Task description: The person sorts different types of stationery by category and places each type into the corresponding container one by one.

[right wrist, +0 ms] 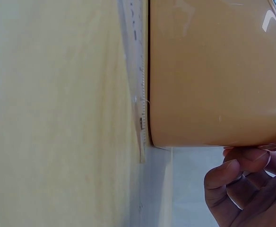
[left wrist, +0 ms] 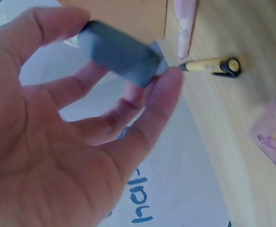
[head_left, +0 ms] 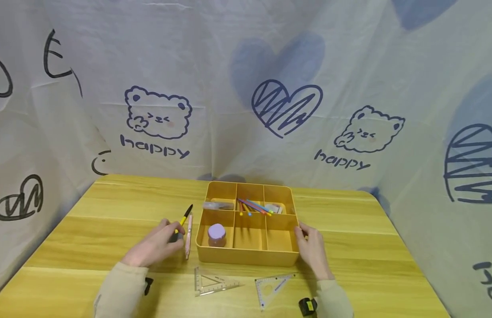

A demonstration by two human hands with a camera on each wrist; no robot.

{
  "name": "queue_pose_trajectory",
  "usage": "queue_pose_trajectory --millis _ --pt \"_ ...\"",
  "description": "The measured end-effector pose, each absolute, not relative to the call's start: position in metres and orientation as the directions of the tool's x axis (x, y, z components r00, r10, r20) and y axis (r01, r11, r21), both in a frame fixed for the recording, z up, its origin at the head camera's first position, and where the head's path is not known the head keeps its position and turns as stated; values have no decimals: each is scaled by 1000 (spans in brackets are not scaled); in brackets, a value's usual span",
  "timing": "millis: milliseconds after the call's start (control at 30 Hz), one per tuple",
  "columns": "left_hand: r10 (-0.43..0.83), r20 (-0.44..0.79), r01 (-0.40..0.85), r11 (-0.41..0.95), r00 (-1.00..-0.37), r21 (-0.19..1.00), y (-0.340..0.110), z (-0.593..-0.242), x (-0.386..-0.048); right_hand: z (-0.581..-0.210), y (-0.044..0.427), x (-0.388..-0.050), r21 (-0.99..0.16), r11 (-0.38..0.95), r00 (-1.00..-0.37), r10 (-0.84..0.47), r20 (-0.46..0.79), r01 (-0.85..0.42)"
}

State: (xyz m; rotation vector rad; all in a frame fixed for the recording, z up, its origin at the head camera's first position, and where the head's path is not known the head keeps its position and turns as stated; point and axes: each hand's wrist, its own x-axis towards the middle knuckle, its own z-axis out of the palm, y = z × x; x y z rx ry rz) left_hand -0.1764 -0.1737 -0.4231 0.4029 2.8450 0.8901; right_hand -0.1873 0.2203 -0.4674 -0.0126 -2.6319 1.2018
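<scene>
Currently, my left grip [head_left: 160, 240] is clamped on one dark grey block [left wrist: 119, 54], pinched between thumb and fingers. Just beside that grip I count two pens, one yellow pen [head_left: 185, 216] and one pink pen [head_left: 188, 238]. To its right stands one six-compartment box [head_left: 247, 257], holding one purple-lidded jar [head_left: 217, 232]. My right grip [head_left: 312, 249] touches the box's right wall; I cannot tell whether it pinches. Two set squares [head_left: 218, 289] lie nearer me than both grips.

Dark grey block: small chunky rectangle, kinda tilted, pinched in the fingers of the left hand [head_left: 154, 245], off to the box's left
Yellow-orange box [head_left: 247, 257]: open top, six compartments, sitting flat, right hand [head_left: 312, 249] holding its right side
</scene>
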Motion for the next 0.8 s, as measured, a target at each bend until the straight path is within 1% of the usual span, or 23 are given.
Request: queue_pose_trajectory --millis 133,233,300,433,633,800 --pt "287 95 287 761 -953 581 -167 -420 -181 -466 220 -188 -744 661 -968 109 224 -98" --pt "288 214 358 733 -934 579 -159 -417 -185 -466 220 -187 -744 661 -968 109 226 -99" --pt "290 266 392 719 -919 574 -152 -414 -188 -467 220 -187 -745 659 -969 108 224 -99" --pt "315 319 447 687 -894 574 -139 -405 -195 -468 220 -187 -745 658 -966 104 238 -113" --pt "368 355 511 634 -859 580 -117 -386 -205 -468 220 -186 -730 667 -955 97 280 -147" --pt "413 377 559 579 -829 594 -95 -368 -213 -468 219 -186 -733 662 -952 98 291 -156"
